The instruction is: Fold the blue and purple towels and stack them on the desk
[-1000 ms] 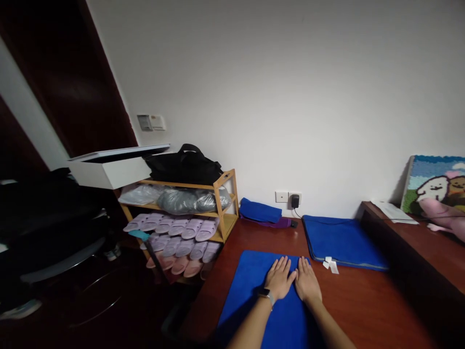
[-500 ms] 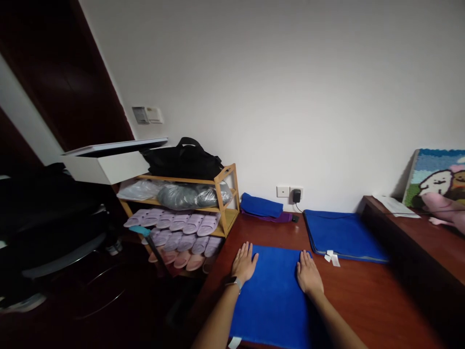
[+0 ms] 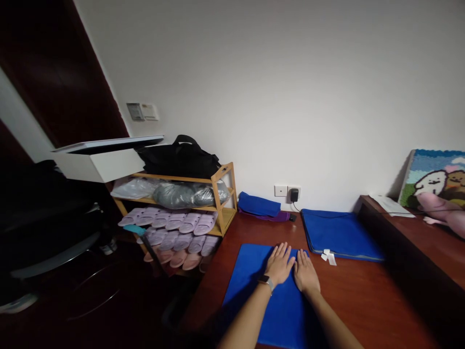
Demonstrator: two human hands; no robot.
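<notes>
A blue cloth [image 3: 250,266] lies flat on the reddish-brown table [image 3: 348,286]. My left hand [image 3: 279,264], with a watch at the wrist, rests palm down on the cloth's upper middle, fingers spread and nothing held. Close beside it, my right hand [image 3: 306,272] lies flat along the cloth's right edge, also holding nothing. Behind and to the right is a folded blue cloth [image 3: 337,232] with white tags [image 3: 329,256] at its front edge.
Near the wall lie a folded blue cloth [image 3: 259,204] and a purple one [image 3: 278,217]. A wooden rack [image 3: 228,220] with slippers [image 3: 176,220] and a black bag [image 3: 181,160] stands left. A raised ledge [image 3: 410,232] holds a pink plush [image 3: 443,211].
My left hand has moved right, from the cloth's left edge to its upper middle, close to my right hand. My right hand stays by the right edge. The view has shifted slightly.
</notes>
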